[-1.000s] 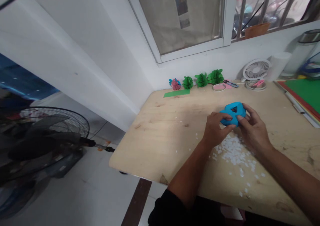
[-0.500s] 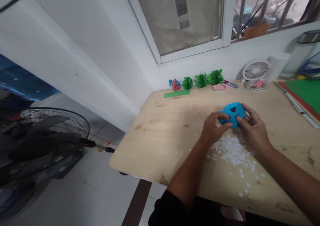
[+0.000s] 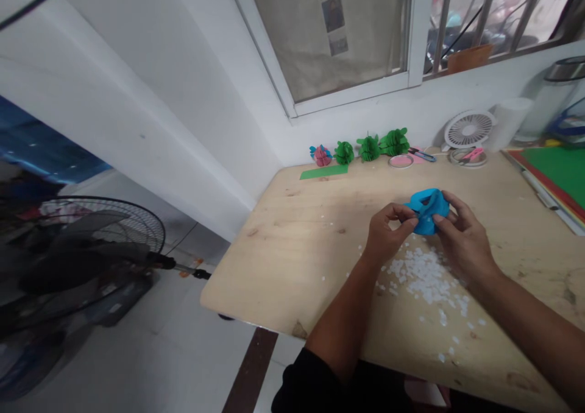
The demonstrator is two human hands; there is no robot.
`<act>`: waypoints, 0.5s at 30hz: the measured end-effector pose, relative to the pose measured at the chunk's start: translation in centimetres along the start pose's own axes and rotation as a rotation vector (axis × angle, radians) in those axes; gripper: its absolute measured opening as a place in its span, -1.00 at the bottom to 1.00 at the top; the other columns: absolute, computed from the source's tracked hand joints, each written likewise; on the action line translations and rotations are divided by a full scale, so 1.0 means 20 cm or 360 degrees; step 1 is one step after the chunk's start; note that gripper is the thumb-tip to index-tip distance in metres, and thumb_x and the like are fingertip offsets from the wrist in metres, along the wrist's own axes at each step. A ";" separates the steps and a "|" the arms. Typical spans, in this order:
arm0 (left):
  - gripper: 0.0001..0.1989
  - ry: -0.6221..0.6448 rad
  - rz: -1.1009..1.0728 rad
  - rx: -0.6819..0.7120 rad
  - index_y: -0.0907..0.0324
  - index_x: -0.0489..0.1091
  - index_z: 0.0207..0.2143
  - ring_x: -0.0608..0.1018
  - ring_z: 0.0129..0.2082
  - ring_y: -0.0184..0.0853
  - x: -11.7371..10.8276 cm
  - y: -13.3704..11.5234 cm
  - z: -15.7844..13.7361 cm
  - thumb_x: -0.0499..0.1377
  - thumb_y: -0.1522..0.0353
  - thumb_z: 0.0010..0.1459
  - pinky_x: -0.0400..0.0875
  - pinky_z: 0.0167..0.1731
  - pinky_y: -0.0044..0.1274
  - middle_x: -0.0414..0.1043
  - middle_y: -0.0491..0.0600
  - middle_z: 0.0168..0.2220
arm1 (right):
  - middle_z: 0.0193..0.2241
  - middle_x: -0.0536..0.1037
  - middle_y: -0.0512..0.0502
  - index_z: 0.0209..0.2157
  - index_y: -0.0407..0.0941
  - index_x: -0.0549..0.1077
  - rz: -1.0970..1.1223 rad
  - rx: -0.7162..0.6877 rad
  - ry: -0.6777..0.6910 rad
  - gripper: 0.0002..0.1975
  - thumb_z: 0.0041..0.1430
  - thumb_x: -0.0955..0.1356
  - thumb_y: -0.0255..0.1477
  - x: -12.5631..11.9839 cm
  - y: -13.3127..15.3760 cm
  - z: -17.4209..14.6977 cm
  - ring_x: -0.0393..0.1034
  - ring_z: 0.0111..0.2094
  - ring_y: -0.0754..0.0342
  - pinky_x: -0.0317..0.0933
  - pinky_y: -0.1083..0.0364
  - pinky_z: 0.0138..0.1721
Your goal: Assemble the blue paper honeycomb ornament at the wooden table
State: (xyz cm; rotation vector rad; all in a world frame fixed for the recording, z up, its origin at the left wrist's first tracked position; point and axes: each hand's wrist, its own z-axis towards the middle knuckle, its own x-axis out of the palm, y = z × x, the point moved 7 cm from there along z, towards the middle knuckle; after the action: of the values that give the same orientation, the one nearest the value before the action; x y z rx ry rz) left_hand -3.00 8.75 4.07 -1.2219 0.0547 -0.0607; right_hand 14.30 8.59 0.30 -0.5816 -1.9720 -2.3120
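Note:
Between my two hands, above the wooden table, is a blue folded paper piece [image 3: 427, 218] with looped, curled parts and openings in it. My left hand [image 3: 388, 230] pinches its left edge between thumb and fingers. On the right side, my right hand [image 3: 464, 233] grips it, thumb in front and fingers behind. Below the hands lies a scatter of small white paper bits [image 3: 427, 279]. The far side of the blue piece is hidden by the fingers of my right hand.
Along the wall stand several paper figures, among them a pink and blue one [image 3: 322, 155] and a green one [image 3: 395, 142]. A green strip [image 3: 323, 172], tape rolls, a cutter [image 3: 423, 154] and a small white fan [image 3: 470, 130] are nearby. Coloured sheets [image 3: 555, 169] lie right.
My left hand has shifted slightly left, its thumb and fingers now closer together on the blue paper's edge. The blue piece is bent into a different shape, with a fold showing across its opening.

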 end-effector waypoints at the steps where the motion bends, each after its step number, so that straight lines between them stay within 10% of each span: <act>1: -0.74 -0.0005 0.0003 0.0006 0.16 0.54 -0.33 0.57 -0.31 -0.32 0.00 0.00 0.00 0.40 0.16 0.14 0.54 -0.12 -0.42 0.59 -0.06 -0.35 | -0.09 0.72 -0.08 0.09 0.09 0.53 0.0013 0.0014 -0.0001 -0.33 -0.09 0.65 -0.15 0.00 0.00 0.00 0.65 -0.06 -0.12 0.54 -0.12 -0.02; 15: -0.76 -0.0034 -0.0096 -0.0025 0.16 0.50 -0.33 0.60 -0.28 -0.28 -0.01 0.02 0.00 0.38 0.18 0.13 0.54 -0.09 -0.37 0.60 -0.05 -0.34 | -0.09 0.72 -0.08 0.09 0.08 0.54 0.0047 0.0052 0.0011 -0.33 -0.09 0.65 -0.20 0.01 0.00 -0.01 0.64 -0.06 -0.13 0.52 -0.08 -0.05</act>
State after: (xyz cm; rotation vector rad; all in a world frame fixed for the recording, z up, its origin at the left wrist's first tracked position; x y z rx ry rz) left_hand -3.10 8.91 3.63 -1.2396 -0.0004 -0.0997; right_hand 14.03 8.41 0.29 -0.5955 -1.9803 -2.2577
